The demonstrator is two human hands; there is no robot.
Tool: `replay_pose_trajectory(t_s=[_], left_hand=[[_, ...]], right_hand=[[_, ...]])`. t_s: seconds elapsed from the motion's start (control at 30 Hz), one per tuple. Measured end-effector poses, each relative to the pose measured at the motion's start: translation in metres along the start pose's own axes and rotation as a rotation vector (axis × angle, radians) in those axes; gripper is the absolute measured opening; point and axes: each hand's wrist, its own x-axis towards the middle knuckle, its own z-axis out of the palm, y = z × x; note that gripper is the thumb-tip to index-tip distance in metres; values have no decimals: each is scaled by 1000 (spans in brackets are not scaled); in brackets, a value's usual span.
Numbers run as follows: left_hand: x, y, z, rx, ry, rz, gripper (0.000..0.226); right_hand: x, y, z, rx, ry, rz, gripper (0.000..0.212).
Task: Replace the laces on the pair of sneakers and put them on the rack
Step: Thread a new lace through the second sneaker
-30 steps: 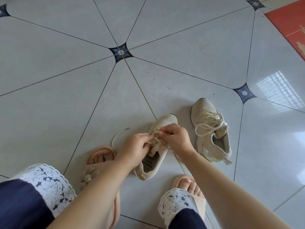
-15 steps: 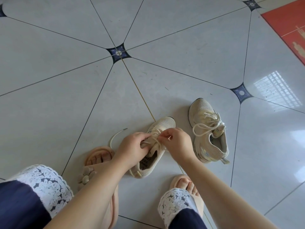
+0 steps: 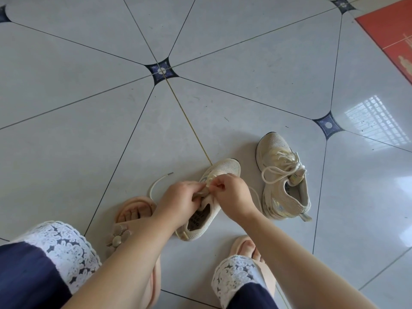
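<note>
A small beige sneaker lies on the tiled floor between my feet, toe pointing away. My left hand pinches its tongue and lace at the eyelets. My right hand pinches the cream lace right beside it; one loose end of the lace curves out to the left and another thin strand trails right of my wrist. The second beige sneaker stands to the right, laced, with a loose bow on top. My hands hide the middle of the near sneaker.
My feet in pink sandals flank the near sneaker, with lace-trimmed navy trouser legs below. Grey floor tiles stretch ahead. A red mat lies at the upper right. No rack is in view.
Both hands have stayed on the near sneaker's lace, shifting slightly closer together over the tongue. The loose lace end on the left and the second sneaker have not moved.
</note>
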Motion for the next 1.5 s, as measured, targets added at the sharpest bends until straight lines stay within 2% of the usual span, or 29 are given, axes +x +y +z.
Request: replay_pose_trajectory(t_s=[0.13,0.3,0.4,0.53,0.67,0.83,0.97,1.03,1.13,1.23,1.33,1.5], left_hand=[[-1,-1,2,-21,10,-27,38],[2,2,1,29,-22,-25,44],[3,4,-1,37,-30,-20,45],[2,3,1,61,-29,-35,43],[1,-1,3,57,-7,-47,39],[-5,-4,4,-6,39,-80,37],[-6,-2,4,-101,117,-122,35],[-5,0,4,-122,153,-129,35],[-6,3,7,-137,184,-174,36],[-3,2,8,-137,201,-214,37],[-3,1,7,-142,220,-229,37],[-5,1,7,-143,221,-212,36]], right_hand=[[-3,11,-11,108,-30,34,8],[-10,24,-18,-90,33,-46,10],[-11,22,-12,-131,72,-5,7],[-6,17,-13,-273,-21,-30,9],[-6,17,-18,-260,-130,-40,14],[-5,11,-25,-254,-224,-78,11],[-2,6,-34,-151,-215,-102,11],[0,6,-36,-174,-195,-126,7],[-4,16,-32,-94,-89,-75,6],[-10,23,-25,28,17,-42,15],[-10,24,-17,62,42,-27,20],[-5,23,-13,213,21,66,12]])
